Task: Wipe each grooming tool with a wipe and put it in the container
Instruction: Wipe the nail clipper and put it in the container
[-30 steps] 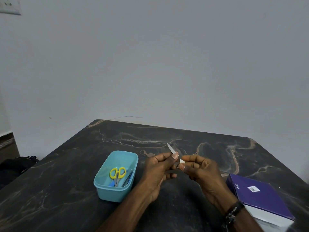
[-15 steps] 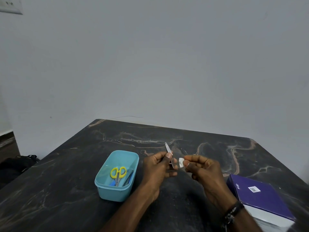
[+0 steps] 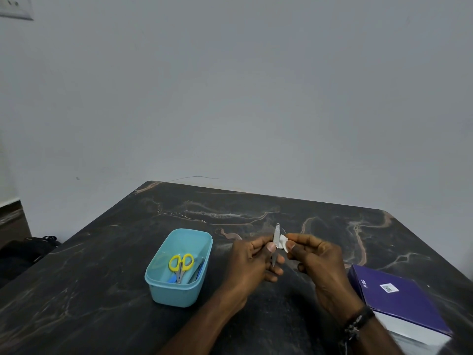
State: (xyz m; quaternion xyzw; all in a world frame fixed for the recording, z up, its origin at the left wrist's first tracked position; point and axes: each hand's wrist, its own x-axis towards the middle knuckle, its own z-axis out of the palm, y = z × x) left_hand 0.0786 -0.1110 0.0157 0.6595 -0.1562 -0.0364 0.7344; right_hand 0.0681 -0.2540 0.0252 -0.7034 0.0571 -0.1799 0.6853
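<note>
Head view: left hand (image 3: pixel 252 262) pinches a slim metal grooming tool (image 3: pixel 276 239) upright between thumb and fingers (image 3: pixel 271 248), above the dark surface (image 3: pixel 102 278). Right hand (image 3: pixel 316 262) pinches a small white wipe (image 3: pixel 283 242) against the tool's right side. Blue container (image 3: pixel 199 285) sits left of the hands, holding yellow-handled scissors (image 3: pixel 181 263). Purple box (image 3: pixel 399 301) at right.

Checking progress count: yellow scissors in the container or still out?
In. The yellow scissors lie inside the blue container, handles up toward its middle, blades pointing down at its near wall.
</note>
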